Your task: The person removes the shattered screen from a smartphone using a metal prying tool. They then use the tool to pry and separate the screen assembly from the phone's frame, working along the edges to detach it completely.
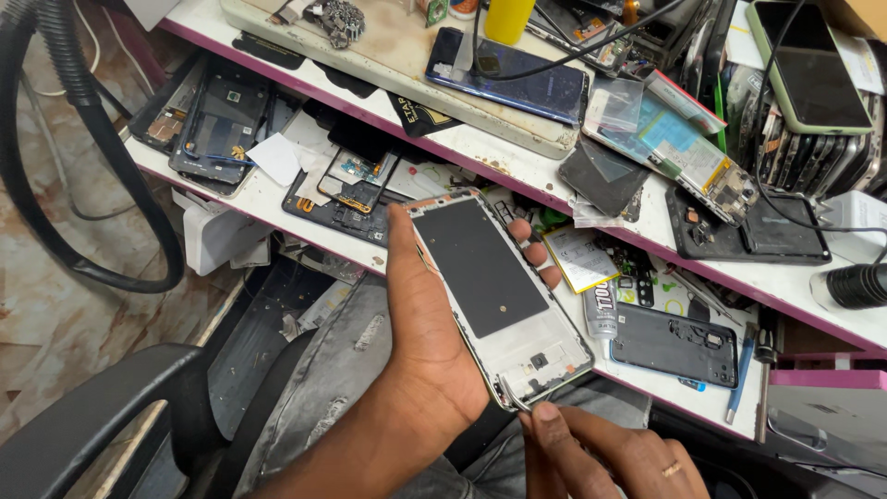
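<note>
My left grip (434, 323) clasps the phone frame (499, 291), right grip (591, 453) pinching tweezers (514, 399) at its lower corner; a slip could gouge it

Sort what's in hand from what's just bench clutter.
In hand:
- phone frame, held by left hand
- metal tool, pinched in right hand at the frame's lower corner

Lying about:
- dark blue phone
- glue tube
- black back cover
- yellow bottle
- blue pen

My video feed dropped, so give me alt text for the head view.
The left hand holds an opened phone frame while the right hand presses a thin metal tool at its lower corner, above a workbench crowded with dismantled phones.
</note>
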